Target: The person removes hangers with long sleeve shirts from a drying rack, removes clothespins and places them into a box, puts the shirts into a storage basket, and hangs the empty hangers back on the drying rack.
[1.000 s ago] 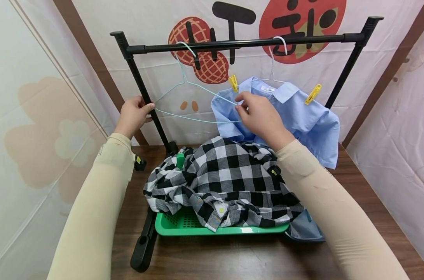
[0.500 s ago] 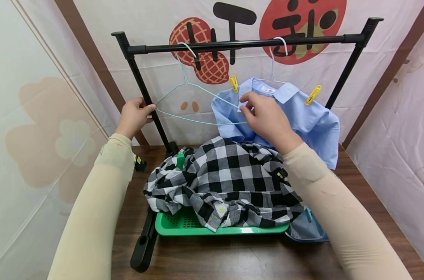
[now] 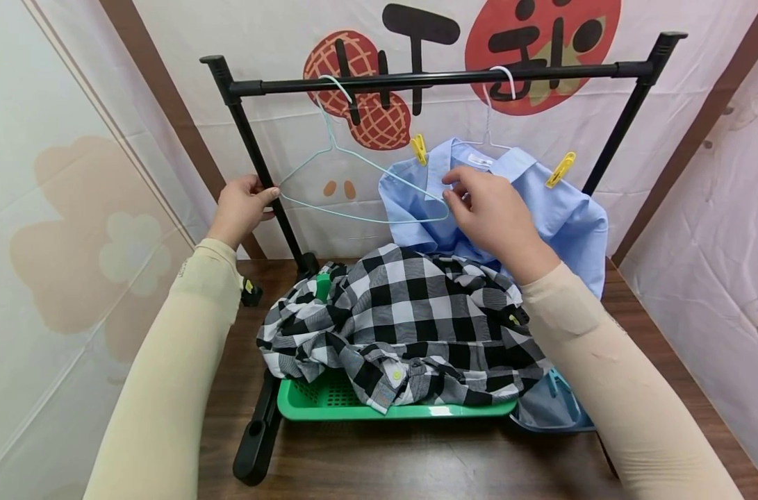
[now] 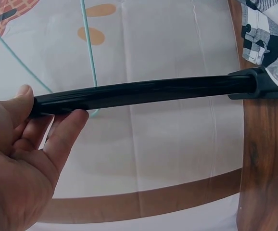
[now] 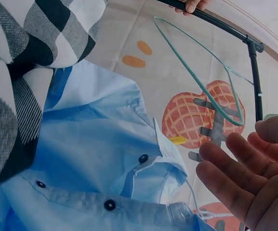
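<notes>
Against white cloth [image 3: 285, 132], black tubing [image 3: 251, 147] is being pinched by left hand [image 3: 237, 207]. Mid-frame, mint wire hanger [image 3: 333, 146] is being freed, right hand [image 3: 494, 212] spread.

The head view looks forward and down from behind the left hand [image 3: 241, 208] and right hand [image 3: 494, 215], taking in the rack [image 3: 441, 78] beyond them. Both wrist views sit close, turned sideways: the left faces the black upright [image 4: 153, 91] at its hand; the right looks past its fingers toward the blue shirt [image 5: 95, 134]. All three share the teal hanger [image 4: 89, 43].
</notes>
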### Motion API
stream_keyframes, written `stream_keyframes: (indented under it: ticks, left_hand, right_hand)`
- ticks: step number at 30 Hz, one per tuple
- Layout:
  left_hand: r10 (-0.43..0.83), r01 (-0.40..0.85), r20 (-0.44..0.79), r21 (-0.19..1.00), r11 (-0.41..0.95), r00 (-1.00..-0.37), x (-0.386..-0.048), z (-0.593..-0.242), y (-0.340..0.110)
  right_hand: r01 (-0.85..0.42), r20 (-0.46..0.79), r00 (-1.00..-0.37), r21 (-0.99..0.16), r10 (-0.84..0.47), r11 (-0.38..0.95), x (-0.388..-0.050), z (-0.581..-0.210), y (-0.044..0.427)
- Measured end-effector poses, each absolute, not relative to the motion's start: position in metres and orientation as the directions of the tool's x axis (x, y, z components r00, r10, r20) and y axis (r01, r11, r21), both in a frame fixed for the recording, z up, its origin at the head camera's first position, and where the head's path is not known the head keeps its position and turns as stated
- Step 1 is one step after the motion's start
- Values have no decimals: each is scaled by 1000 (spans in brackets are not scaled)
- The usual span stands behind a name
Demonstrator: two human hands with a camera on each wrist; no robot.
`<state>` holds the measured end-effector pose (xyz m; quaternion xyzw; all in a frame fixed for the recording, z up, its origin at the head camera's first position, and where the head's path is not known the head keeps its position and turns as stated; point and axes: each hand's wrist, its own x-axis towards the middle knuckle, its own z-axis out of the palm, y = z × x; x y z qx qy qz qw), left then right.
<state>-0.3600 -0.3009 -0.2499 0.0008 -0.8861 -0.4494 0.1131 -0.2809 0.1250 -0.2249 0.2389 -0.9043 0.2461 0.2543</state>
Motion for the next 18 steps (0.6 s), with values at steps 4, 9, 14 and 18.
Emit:
stream_keyframes:
  ticks: [4, 9, 14, 18]
  left_hand:
    - [-104, 98, 200, 794, 600, -974, -361, -251, -301]
    - [-107, 101, 205, 791, 604, -973, -363, -253, -301]
    - [-112, 99, 207, 792, 602, -972, -363, -254, -301]
    - [-112, 97, 205, 792, 602, -972, -364, -256, -301]
  right_hand:
    - [-566, 604, -739, -318, -297, 761, -276, -224, 131]
    - [-571, 635, -718, -302, -286, 763, -267, -221, 142]
    - [-564, 666, -700, -292, -259, 773, -258, -215, 155]
    - [-550, 685, -690, -286, -233, 785, -254, -212, 166]
